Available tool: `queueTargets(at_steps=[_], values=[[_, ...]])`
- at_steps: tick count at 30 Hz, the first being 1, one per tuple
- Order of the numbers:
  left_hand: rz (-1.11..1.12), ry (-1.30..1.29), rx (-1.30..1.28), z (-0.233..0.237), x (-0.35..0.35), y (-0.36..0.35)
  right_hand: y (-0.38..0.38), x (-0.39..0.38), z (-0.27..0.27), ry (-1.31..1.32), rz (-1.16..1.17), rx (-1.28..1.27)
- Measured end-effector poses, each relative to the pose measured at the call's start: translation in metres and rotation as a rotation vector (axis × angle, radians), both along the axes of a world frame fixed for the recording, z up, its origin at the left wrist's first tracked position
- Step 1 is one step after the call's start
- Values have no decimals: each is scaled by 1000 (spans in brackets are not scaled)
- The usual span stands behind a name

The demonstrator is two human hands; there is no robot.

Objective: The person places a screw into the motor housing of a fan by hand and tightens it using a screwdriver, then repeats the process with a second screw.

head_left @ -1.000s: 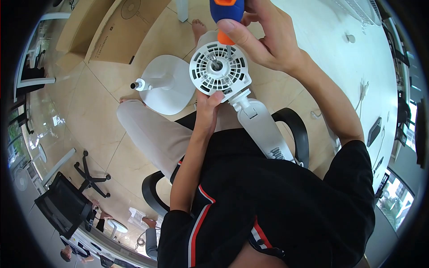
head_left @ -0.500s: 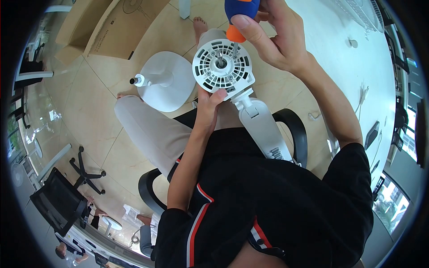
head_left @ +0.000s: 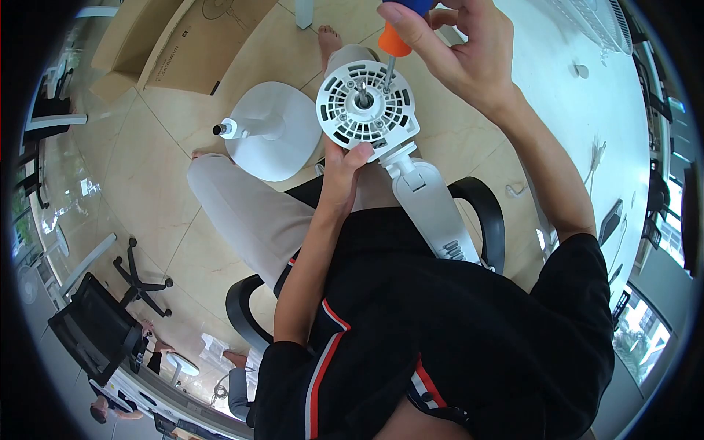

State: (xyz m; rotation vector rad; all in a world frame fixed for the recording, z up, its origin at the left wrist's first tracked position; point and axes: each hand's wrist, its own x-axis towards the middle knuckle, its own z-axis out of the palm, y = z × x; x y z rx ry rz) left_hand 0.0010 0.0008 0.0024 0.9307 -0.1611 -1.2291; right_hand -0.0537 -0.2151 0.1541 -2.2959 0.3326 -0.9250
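A white fan motor housing (head_left: 350, 121) with a slotted round face and a metal shaft at its centre lies over my lap. My left hand (head_left: 343, 174) grips its lower rim, thumb on the front. In my right hand (head_left: 469, 55) is a screwdriver (head_left: 394, 42) with a blue and orange handle, the top of it cut off by the frame edge. Its shank slants down to the upper right of the housing face, at a screw position beside the shaft. From the housing a white fan neck (head_left: 433, 209) runs down to the right against my body.
On the floor left of the housing stands a round white base (head_left: 275, 158) with a short stem. An open cardboard box (head_left: 194, 55) is at upper left. The white table (head_left: 557, 95) on the right carries a fan grille (head_left: 594, 22). Chair armrests (head_left: 480, 220) flank me.
My right hand has shifted slightly up and to the right, and the screwdriver leans more, with more of its shank showing. My left hand and the housing stay nearly in place.
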Motion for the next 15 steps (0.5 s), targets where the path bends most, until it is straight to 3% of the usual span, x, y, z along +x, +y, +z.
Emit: queueTargets(at_steps=[15], values=[[-11,-100,13,-1,-2,1,-5,-3,2,-4,-37,18]])
